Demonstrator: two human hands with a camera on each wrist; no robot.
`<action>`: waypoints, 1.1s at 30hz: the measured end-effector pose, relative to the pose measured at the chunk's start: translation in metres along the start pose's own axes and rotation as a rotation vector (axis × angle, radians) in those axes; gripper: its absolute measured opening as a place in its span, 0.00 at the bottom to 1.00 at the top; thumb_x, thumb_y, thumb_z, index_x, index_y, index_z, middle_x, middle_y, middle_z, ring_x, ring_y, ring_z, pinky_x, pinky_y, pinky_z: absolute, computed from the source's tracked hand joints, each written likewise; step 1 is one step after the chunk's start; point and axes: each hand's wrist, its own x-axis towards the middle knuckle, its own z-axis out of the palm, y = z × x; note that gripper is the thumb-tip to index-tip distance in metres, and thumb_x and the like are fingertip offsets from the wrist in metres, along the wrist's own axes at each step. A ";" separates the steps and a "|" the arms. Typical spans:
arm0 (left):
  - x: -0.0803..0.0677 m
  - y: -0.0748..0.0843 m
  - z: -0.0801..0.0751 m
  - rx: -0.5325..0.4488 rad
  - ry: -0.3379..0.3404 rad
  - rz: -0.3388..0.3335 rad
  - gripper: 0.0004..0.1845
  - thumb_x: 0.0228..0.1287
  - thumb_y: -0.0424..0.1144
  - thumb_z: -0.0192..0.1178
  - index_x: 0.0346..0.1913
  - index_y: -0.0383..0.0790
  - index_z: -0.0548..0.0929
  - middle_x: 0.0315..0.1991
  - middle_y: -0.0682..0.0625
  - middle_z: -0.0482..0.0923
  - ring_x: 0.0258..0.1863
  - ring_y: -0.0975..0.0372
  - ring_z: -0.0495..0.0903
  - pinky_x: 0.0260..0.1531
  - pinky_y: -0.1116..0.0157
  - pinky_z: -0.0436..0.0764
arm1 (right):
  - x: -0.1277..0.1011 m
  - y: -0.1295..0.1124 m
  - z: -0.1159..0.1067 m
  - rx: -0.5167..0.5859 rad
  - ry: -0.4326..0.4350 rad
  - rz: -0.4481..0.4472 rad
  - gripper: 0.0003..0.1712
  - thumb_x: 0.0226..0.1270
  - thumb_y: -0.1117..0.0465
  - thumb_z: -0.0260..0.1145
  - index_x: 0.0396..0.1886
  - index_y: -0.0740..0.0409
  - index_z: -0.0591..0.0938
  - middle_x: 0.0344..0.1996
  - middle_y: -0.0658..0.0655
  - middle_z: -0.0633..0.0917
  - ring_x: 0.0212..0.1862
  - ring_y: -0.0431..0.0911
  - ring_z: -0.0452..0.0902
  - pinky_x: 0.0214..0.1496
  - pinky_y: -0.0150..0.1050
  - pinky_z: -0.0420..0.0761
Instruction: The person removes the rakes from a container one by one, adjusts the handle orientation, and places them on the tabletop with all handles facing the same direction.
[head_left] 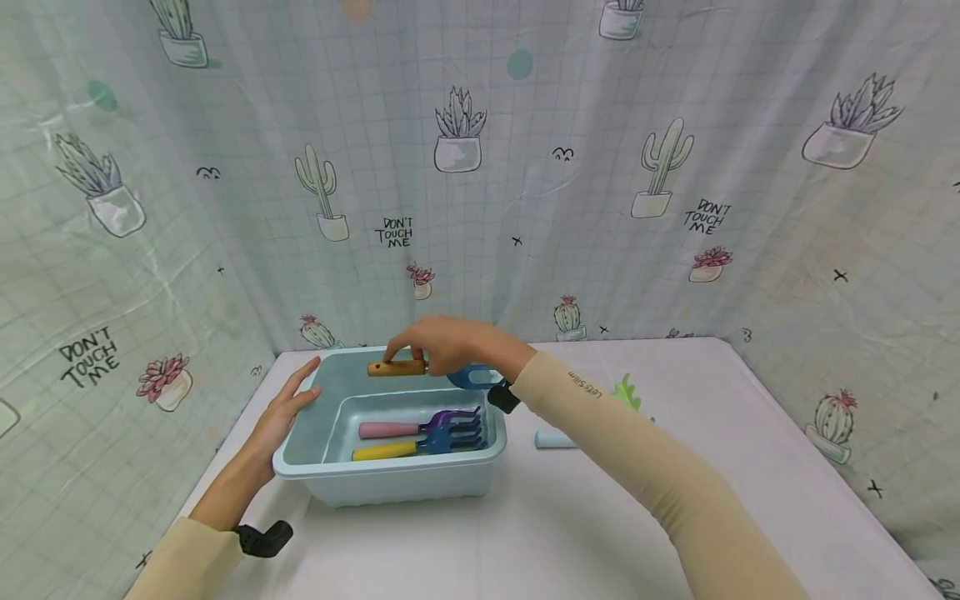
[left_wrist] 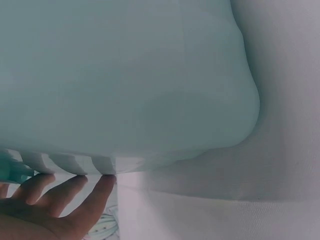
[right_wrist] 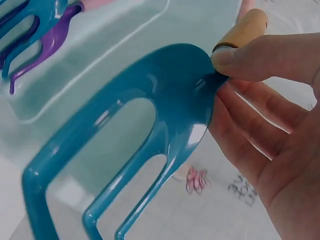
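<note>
My right hand (head_left: 442,343) holds a blue garden hand rake (right_wrist: 180,95) by its wooden handle (head_left: 396,367), above the far part of a pale blue plastic tub (head_left: 390,482). In the right wrist view the thumb presses near the neck of the handle, and the curved tines point away from the hand. My left hand (head_left: 281,417) grips the tub's left rim, fingertips against its outer wall in the left wrist view. Inside the tub lie a purple hand rake with a pink handle (head_left: 387,429) and another blue one with a yellow handle (head_left: 384,451).
Right of the tub, partly behind my right forearm, a light blue handle (head_left: 553,439) and a green, leaf-shaped piece (head_left: 626,392) lie on the white table (head_left: 540,533). A cactus-print curtain (head_left: 517,200) surrounds the table at the back and sides.
</note>
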 end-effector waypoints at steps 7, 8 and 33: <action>-0.002 0.002 0.001 0.022 0.002 0.002 0.35 0.84 0.55 0.41 0.84 0.68 0.38 0.87 0.48 0.34 0.84 0.41 0.46 0.74 0.41 0.63 | -0.024 0.023 -0.010 0.084 0.077 0.002 0.36 0.63 0.75 0.66 0.69 0.43 0.80 0.54 0.54 0.87 0.51 0.48 0.82 0.44 0.33 0.85; -0.002 0.002 0.001 0.023 0.001 0.003 0.35 0.84 0.55 0.41 0.84 0.68 0.38 0.87 0.48 0.35 0.84 0.41 0.46 0.74 0.41 0.63 | -0.028 0.027 -0.010 0.092 0.084 0.010 0.36 0.63 0.74 0.67 0.68 0.43 0.80 0.54 0.55 0.87 0.51 0.48 0.82 0.44 0.33 0.85; -0.002 0.003 0.003 0.021 0.014 0.008 0.35 0.84 0.54 0.40 0.84 0.67 0.38 0.87 0.49 0.33 0.84 0.40 0.45 0.75 0.35 0.58 | -0.143 0.109 0.009 0.205 0.138 0.208 0.35 0.63 0.73 0.71 0.69 0.47 0.79 0.50 0.60 0.87 0.45 0.48 0.88 0.46 0.40 0.89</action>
